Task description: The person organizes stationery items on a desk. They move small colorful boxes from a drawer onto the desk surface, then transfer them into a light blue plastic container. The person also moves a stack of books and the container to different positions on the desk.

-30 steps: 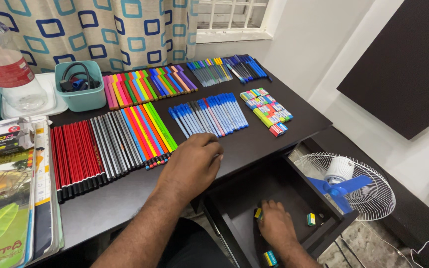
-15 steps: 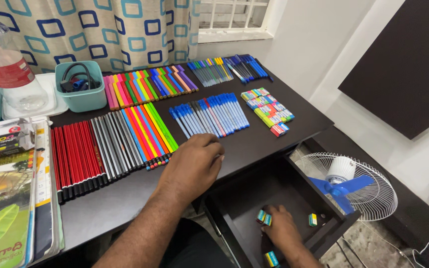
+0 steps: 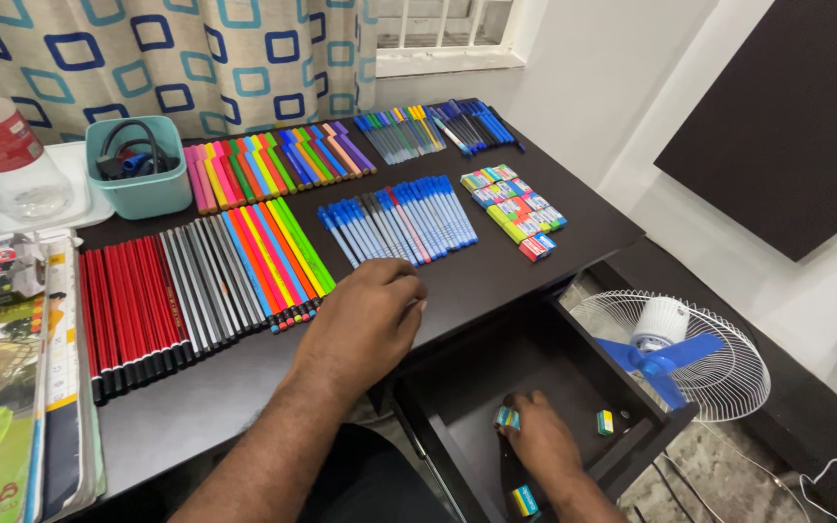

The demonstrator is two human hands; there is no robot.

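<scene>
Since a moment ago my right hand has curled tighter around a small blocky eraser inside the dark drawer. My left hand rests loosely cupped, holding nothing, on the smooth black desk, before slim blue pens.

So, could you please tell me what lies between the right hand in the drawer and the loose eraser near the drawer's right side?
Nothing: in the head view, bare dark drawer floor separates the right hand from the loose eraser.
</scene>
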